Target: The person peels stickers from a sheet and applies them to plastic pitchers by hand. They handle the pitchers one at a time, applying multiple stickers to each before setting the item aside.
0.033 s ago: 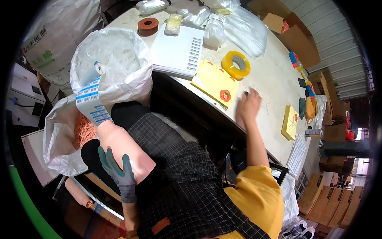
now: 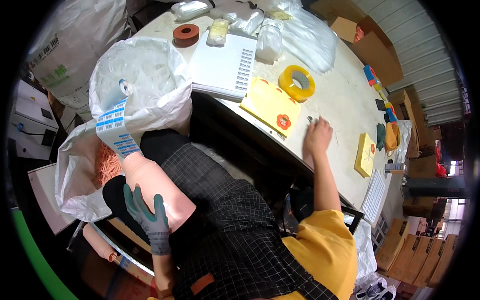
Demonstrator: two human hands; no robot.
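My left hand (image 2: 148, 216), in a green and grey glove, lies with its fingers wrapped over a thick pink cylinder (image 2: 159, 184) that rests across my lap. A strip of blue and white labels (image 2: 117, 131) hangs over the cylinder's upper end from a small roll (image 2: 123, 89). My bare right hand (image 2: 317, 136) rests on the white table (image 2: 340, 95), fingertips down beside a small metal piece (image 2: 311, 119). A flat yellow packet with a red flower (image 2: 272, 106) lies just left of that hand.
A yellow tape roll (image 2: 297, 82), a stack of white label sheets (image 2: 225, 64), a brown tape roll (image 2: 186, 35) and clear plastic bags (image 2: 272, 40) sit on the table. A white sack of clear plastic (image 2: 150, 95) and a bag of orange pieces (image 2: 106, 165) stand at my left. A small yellow box (image 2: 366, 154) lies at right.
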